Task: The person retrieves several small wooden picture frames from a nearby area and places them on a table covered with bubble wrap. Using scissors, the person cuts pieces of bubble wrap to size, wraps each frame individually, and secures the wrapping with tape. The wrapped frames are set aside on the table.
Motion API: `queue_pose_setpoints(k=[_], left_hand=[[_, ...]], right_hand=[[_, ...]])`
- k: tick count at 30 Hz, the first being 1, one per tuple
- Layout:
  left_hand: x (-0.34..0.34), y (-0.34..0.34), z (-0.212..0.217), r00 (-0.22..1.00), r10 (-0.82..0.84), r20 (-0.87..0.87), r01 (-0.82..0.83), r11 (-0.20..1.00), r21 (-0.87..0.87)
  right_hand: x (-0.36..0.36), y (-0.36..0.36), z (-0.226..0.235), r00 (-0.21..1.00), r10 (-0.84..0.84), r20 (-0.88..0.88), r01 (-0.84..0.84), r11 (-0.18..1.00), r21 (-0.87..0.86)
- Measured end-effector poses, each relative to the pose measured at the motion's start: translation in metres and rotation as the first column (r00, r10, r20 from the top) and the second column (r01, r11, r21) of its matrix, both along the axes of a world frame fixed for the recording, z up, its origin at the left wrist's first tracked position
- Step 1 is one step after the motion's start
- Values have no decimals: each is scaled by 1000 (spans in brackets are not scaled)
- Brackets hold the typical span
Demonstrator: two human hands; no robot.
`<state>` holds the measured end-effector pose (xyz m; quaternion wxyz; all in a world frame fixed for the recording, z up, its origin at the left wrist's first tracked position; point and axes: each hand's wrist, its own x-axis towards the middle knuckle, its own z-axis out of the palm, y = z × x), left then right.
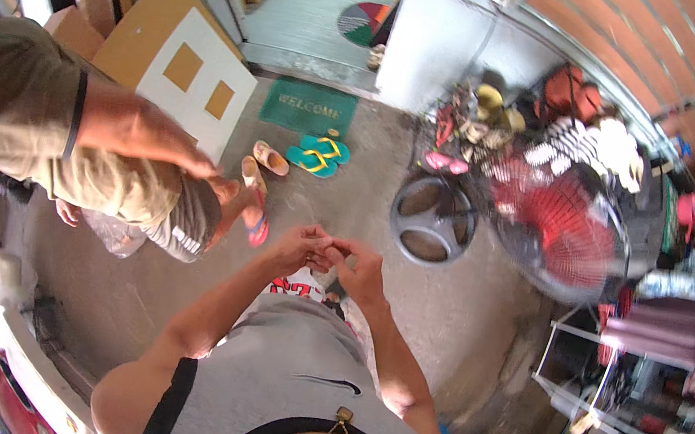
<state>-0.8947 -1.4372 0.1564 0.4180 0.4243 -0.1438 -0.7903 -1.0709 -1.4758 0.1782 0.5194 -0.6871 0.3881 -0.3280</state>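
Note:
My left hand (303, 248) and my right hand (359, 273) meet in front of my waist, above the concrete floor. Their fingertips touch, with the fingers of both curled and pressed together. Anything pinched between them is too small or too hidden to name. Just below the hands show my white shorts (297, 285) with red and black print, under the hem of a grey sleeveless top (288, 362).
On the left stands another person (97, 132), an arm reaching toward my side. Sandals (318, 158) and a green doormat (308, 108) lie before the doorway. To the right are a fan (556, 218) with red blades, its grey round base (433, 220), piled shoes, and a white rack (577, 372).

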Motion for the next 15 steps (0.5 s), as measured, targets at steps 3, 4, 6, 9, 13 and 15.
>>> queue_pose_setpoints(k=[3,4,6,9,13,15], left_hand=[[22,-23,-12,992,89,-90,-91,996,-15],[32,-32,-17,984,138,-116,-142,989,-30],[42,-58,-27,952,270,-146,-281,958,-61],[77,-100,-29,906,422,-22,-421,897,-135],[148,-155,-11,747,642,174,-593,761,-262],[182,-171,2,670,726,158,-664,680,-309]], right_hand=[[21,-40,-12,985,148,87,-151,988,30],[31,-58,-20,990,130,60,-134,987,85],[58,-95,-34,982,180,57,-187,965,181],[114,-157,-39,932,259,253,-331,893,304],[213,-237,-33,837,330,436,-513,751,415],[262,-270,-29,690,408,598,-708,549,443]])
